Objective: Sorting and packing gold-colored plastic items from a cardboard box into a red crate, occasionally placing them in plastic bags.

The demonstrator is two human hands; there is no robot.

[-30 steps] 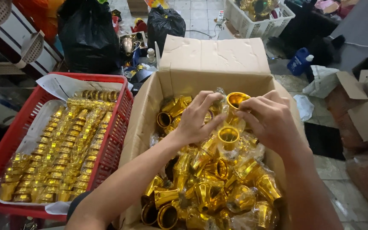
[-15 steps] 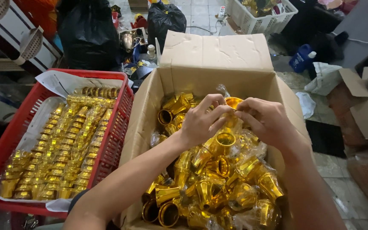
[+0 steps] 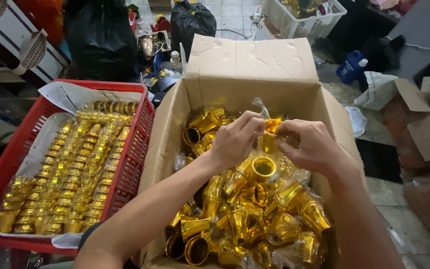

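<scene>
At the centre of the frame the left hand (image 3: pixel 235 142) and right hand (image 3: pixel 309 147) meet, fingers curled and pinched from both sides on one small shiny gold plastic cup in a clear wrapper (image 3: pixel 270 130), of which only a sliver shows between the fingertips. A second ago the hands sat slightly apart, the right one holding this cup higher with its open mouth showing; since then they have closed together and sunk a little toward the pile, so the cup is now gripped by both and is largely covered.

Directly beneath lies a heap of identical gold cups (image 3: pixel 255 214), many bagged in crinkly clear film, filling the open brown cardboard box (image 3: pixel 250 65) whose back flap stands up in the upper middle.

To the left, a red plastic crate lined with white paper (image 3: pixel 140 144) holds gold cups nested in neat long rows (image 3: pixel 70 164). Black bags (image 3: pixel 100 35) and a white basket (image 3: pixel 299 20) sit along the top edge.
</scene>
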